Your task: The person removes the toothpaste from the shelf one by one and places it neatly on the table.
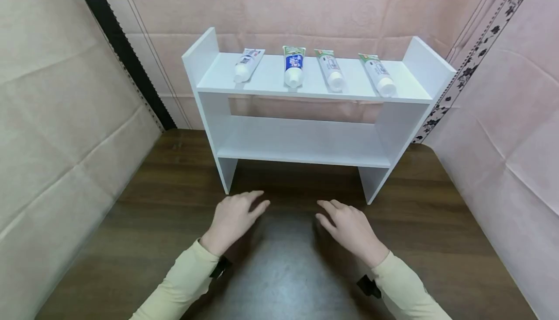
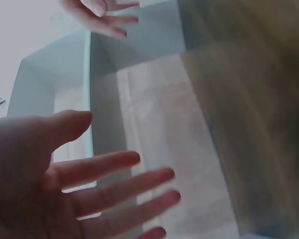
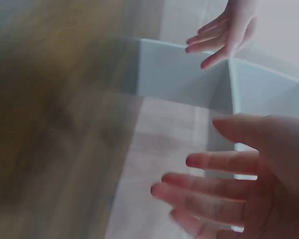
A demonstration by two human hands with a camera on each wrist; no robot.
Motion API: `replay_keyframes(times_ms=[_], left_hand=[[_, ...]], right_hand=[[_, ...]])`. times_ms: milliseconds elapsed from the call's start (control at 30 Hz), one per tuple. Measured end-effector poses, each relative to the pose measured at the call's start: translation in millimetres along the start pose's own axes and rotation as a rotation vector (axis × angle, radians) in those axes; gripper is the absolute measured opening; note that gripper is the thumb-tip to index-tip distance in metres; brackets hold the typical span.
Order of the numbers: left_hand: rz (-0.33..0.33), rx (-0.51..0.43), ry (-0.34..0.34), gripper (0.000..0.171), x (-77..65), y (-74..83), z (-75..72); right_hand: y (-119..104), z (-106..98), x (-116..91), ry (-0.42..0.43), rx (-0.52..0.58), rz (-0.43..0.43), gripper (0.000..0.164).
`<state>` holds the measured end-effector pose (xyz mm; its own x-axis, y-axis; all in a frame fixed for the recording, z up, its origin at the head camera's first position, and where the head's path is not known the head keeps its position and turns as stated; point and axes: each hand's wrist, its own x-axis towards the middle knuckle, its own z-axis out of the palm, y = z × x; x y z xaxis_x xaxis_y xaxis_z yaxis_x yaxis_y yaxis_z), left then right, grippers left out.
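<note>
My left hand (image 1: 233,217) hovers over the table in front of the shelf's left leg, its fingers loosely extended and holding nothing. Opposite it, my right hand (image 1: 349,225) is held near the shelf's right leg, also with relaxed fingers and nothing in them. A white two-tier shelf (image 1: 305,139) stands just beyond both hands. On its top board lie several tubes with white caps toward me: a white tube (image 1: 250,62) at the left, a green-and-blue tube (image 1: 294,63), a green-ended white tube (image 1: 328,65), and another green-ended tube (image 1: 376,70) at the right.
The shelf stands on a dark wooden table (image 1: 279,271). Pale pink cloth (image 1: 301,5) hangs behind it, with cloth walls at the left (image 1: 65,116) and right (image 1: 515,131). Upright side panels (image 1: 203,58) bound the top board.
</note>
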<state>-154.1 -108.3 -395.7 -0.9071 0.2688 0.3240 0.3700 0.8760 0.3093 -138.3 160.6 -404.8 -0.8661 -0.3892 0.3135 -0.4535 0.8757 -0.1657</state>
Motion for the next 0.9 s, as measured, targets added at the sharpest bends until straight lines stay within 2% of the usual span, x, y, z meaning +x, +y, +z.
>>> replay_keyframes(times_ms=[133, 233, 367, 467, 600, 767, 900], left_hand=[[-0.016, -0.067, 0.122, 0.019, 9.3, -8.0, -16.1], [-0.015, -0.107, 0.257, 0.014, 16.5, -14.8, -28.1], [-0.023, -0.187, 0.449, 0.020, 27.3, -24.5, -43.4], [-0.041, -0.259, 0.540, 0.037, 37.3, -31.9, -55.4], [-0.072, -0.369, 0.601, 0.055, 55.4, -39.8, -73.6], [-0.110, -0.547, 0.638, 0.066, 80.8, -42.3, -99.8], [-0.111, -0.670, 0.633, 0.072, 90.7, -27.0, -125.5]], right_hand=[[-11.4, -11.2, 11.4, 0.071, 0.020, -0.063, 0.017], [-20.5, -21.0, 21.7, 0.129, 0.040, -0.097, 0.014], [-33.8, -35.8, 37.7, 0.221, 0.062, -0.144, 0.012], [-44.1, -47.3, 50.6, 0.286, 0.070, -0.180, 0.013], [-58.2, -63.8, 70.8, 0.360, 0.084, -0.236, 0.022], [-76.6, -88.1, 100.1, 0.417, 0.107, -0.286, 0.038], [-91.2, -106.3, 119.9, 0.439, 0.107, -0.304, 0.046]])
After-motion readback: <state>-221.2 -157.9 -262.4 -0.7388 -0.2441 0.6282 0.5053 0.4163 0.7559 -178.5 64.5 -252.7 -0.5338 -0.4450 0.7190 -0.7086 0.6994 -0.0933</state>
